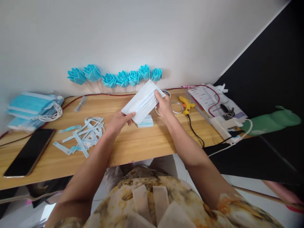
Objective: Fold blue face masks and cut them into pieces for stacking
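A pale face mask (142,100), tilted with its right end higher, is stretched between my two hands above the table. My left hand (120,122) pinches its lower left end, thumb on top. At the upper right end, my right hand (163,103) grips it with the thumb on the near face. Below the mask sits a small stack of cut light-blue pieces (145,121), partly covered by it. Left of my left hand lies a loose heap of cut mask strips (83,136) with white ear loops among them.
Blue flowers on sticks (123,78) lean along the wall. A pile of masks (30,109) and a phone (29,152) lie at left. Rightward are a yellow glue gun (186,105), printed papers (213,98), a power strip (225,126) with cables and a green bottle (273,121).
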The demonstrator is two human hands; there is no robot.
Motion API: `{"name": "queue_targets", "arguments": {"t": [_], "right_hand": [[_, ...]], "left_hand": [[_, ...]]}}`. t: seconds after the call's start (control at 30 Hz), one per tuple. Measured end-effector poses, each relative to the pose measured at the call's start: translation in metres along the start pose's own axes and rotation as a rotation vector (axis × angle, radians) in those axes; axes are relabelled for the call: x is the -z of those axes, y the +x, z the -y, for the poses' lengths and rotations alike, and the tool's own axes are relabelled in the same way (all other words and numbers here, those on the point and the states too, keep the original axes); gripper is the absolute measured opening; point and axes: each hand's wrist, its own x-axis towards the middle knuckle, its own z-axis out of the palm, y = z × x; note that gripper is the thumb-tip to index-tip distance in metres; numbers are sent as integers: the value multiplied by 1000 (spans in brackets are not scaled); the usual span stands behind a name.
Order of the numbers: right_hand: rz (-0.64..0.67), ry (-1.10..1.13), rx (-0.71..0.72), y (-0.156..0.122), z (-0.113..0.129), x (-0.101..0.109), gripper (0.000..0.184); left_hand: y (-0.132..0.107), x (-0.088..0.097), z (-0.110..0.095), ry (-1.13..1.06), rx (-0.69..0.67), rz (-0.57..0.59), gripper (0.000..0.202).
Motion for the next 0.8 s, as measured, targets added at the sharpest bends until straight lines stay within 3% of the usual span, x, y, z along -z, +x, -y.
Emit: {"name": "queue_targets", "arguments": {"t": [0.13, 0.37, 0.53, 0.67, 0.8], "right_hand": [[36, 10, -60, -1, 0, -1, 62], [65, 73, -68, -6, -7, -4, 53], [53, 27, -58, -7, -8, -3, 48], [89, 25, -41, -10, -1, -3, 45], [240, 105, -167, -21, 13, -7, 45]], "left_hand": [[10, 3, 12, -241, -37, -203, 53], [7, 3, 14, -230, -22, -220, 62], [6, 0, 15, -213, -18, -236, 54], [7, 11, 5, -388, -26, -117, 51], [8, 20, -4, -475, 34, 66, 65]]}}
